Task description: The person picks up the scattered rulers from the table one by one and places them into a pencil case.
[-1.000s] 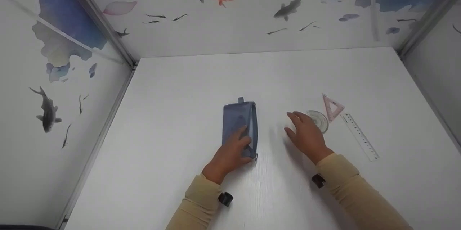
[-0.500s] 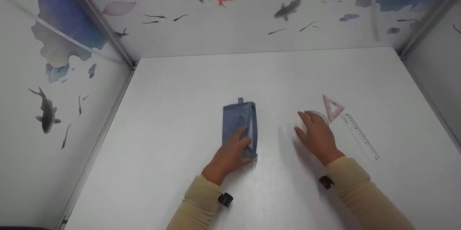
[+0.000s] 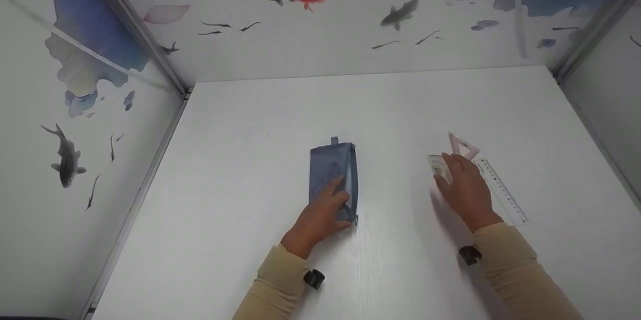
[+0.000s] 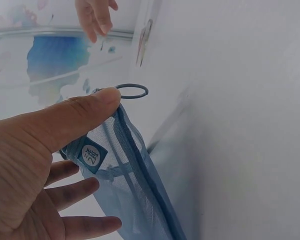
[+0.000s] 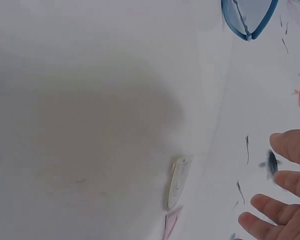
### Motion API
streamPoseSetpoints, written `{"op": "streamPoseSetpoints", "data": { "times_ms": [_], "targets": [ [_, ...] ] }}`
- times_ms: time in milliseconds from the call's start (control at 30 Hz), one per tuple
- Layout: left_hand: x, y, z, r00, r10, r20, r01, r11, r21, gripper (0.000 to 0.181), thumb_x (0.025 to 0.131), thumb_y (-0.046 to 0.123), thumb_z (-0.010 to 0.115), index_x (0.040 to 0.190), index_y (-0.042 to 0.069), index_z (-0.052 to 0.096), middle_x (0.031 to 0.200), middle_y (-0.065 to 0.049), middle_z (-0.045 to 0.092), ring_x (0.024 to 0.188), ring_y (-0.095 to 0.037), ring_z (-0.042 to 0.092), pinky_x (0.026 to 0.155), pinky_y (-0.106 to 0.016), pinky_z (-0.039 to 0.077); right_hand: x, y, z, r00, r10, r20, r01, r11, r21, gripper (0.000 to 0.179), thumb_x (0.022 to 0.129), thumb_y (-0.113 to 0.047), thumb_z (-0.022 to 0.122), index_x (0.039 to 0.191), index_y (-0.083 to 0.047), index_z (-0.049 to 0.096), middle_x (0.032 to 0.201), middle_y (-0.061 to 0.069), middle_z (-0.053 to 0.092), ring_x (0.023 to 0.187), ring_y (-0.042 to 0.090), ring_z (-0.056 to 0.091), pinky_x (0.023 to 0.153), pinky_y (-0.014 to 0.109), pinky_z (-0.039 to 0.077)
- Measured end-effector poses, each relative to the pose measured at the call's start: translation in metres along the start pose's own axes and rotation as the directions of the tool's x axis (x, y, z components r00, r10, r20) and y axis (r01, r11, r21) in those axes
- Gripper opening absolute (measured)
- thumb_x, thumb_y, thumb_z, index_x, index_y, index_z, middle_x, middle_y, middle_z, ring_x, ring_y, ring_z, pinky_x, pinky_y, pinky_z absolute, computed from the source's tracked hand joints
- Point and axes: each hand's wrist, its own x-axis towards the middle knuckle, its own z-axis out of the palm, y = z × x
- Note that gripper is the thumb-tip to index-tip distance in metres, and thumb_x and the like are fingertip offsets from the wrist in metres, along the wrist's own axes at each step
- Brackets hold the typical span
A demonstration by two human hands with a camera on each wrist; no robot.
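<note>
right hand (image 3: 466,187): fingers parted, empty, over the protractor (image 3: 437,163) on the worktop (image 3: 240,185); its thin edge could evade a pinch. left hand (image 3: 318,217): fingers gripping the pouch (image 3: 324,165), whose mouth might sag if loosened.

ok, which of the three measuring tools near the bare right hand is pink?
The pink-tinted triangular plastic set square; the clear semicircular protractor and clear straight ruler lack that tint.

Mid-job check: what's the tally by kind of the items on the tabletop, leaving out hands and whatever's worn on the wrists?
Blue mesh pouch: 1
Clear protractor: 1
Pink-tinted triangle: 1
Clear ruler: 1
Total: 4
</note>
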Motion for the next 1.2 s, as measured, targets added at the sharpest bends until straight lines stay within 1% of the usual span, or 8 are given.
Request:
{"op": "streamPoseSetpoints", "data": {
  "times_ms": [167, 367, 533, 667, 767, 967, 1100, 1200],
  "targets": [
    [0.0, -0.001, 0.0, 1.0, -0.007, 0.006, 0.007, 1.0, 0.004, 0.043, 0.077, 0.024, 0.082, 0.108, 0.012, 0.055, 0.153, -0.013, 0.033, 0.131, -0.029, 0.045, 0.092, -0.036, 0.049, -0.003, 0.013, -0.006, 1.0, 0.02, -0.007, -0.02, 1.0, -0.003, 0.054, 0.092, -0.013, 0.062, 0.138, 0.006, 0.041, 0.136, 0.032, 0.043, 0.126, 0.049, 0.039, 0.102, 0.059, 0.032],
    [0.002, 0.0, 0.001, 1.0, -0.012, 0.005, 0.012, 1.0, -0.003, 0.042, 0.077, 0.024, 0.082, 0.109, 0.014, 0.056, 0.153, -0.013, 0.033, 0.127, -0.027, 0.048, 0.088, -0.035, 0.05, -0.007, 0.029, -0.016, 0.998, 0.068, 0.003, -0.068, 0.998, 0.003, 0.056, 0.092, -0.009, 0.061, 0.14, 0.007, 0.039, 0.136, 0.035, 0.04, 0.127, 0.051, 0.037, 0.101, 0.062, 0.031],
    [0.001, 0.0, 0.001, 1.0, -0.014, 0.013, 0.014, 1.0, -0.017, 0.042, 0.078, 0.024, 0.082, 0.109, 0.014, 0.056, 0.154, -0.012, 0.031, 0.129, -0.028, 0.047, 0.086, -0.035, 0.051, -0.01, 0.036, -0.021, 0.994, 0.109, 0.028, -0.109, 0.994, 0.005, 0.056, 0.092, -0.009, 0.06, 0.14, 0.007, 0.037, 0.138, 0.035, 0.039, 0.128, 0.052, 0.035, 0.101, 0.063, 0.03],
    [0.0, -0.001, 0.001, 0.999, -0.029, 0.024, 0.03, 0.999, -0.038, 0.039, 0.078, 0.023, 0.081, 0.105, 0.015, 0.054, 0.155, -0.011, 0.03, 0.131, -0.028, 0.045, 0.087, -0.035, 0.05, -0.013, 0.041, -0.021, 0.993, 0.114, 0.044, -0.114, 0.994, -0.005, 0.055, 0.092, -0.01, 0.058, 0.14, 0.009, 0.037, 0.138, 0.035, 0.039, 0.128, 0.052, 0.034, 0.101, 0.063, 0.029],
    [0.0, -0.001, 0.0, 0.999, -0.038, 0.03, 0.039, 0.999, -0.035, 0.039, 0.079, 0.024, 0.081, 0.105, 0.015, 0.054, 0.155, -0.011, 0.029, 0.131, -0.028, 0.045, 0.087, -0.035, 0.05, -0.014, 0.046, -0.023, 0.99, 0.124, 0.069, -0.124, 0.992, -0.01, 0.055, 0.093, -0.01, 0.058, 0.14, 0.009, 0.036, 0.139, 0.036, 0.038, 0.129, 0.052, 0.034, 0.102, 0.063, 0.029],
    [-0.001, 0.001, -0.002, 0.998, -0.049, 0.039, 0.05, 0.999, -0.015, 0.041, 0.079, 0.023, 0.081, 0.111, 0.015, 0.057, 0.155, -0.011, 0.03, 0.134, -0.03, 0.042, 0.089, -0.037, 0.05, -0.017, 0.056, -0.028, 0.975, 0.171, 0.143, -0.173, 0.985, 0.005, 0.058, 0.094, -0.01, 0.056, 0.143, 0.009, 0.031, 0.14, 0.038, 0.034, 0.129, 0.055, 0.031, 0.1, 0.065, 0.029],
    [-0.001, 0.001, -0.002, 0.999, -0.04, 0.036, 0.04, 0.999, -0.013, 0.04, 0.079, 0.023, 0.081, 0.109, 0.014, 0.056, 0.155, -0.012, 0.03, 0.134, -0.031, 0.042, 0.089, -0.037, 0.05, -0.018, 0.063, -0.029, 0.963, 0.203, 0.175, -0.205, 0.979, -0.008, 0.059, 0.094, -0.011, 0.056, 0.143, 0.01, 0.03, 0.139, 0.038, 0.034, 0.128, 0.056, 0.032, 0.1, 0.066, 0.029],
    [-0.001, 0.001, -0.002, 0.999, -0.038, 0.033, 0.038, 0.999, -0.014, 0.04, 0.078, 0.024, 0.081, 0.108, 0.014, 0.056, 0.155, -0.013, 0.03, 0.134, -0.031, 0.041, 0.091, -0.038, 0.049, -0.019, 0.069, -0.03, 0.955, 0.223, 0.195, -0.225, 0.974, -0.012, 0.059, 0.094, -0.012, 0.055, 0.143, 0.01, 0.03, 0.14, 0.038, 0.034, 0.128, 0.056, 0.031, 0.1, 0.067, 0.028]
  ]
}}
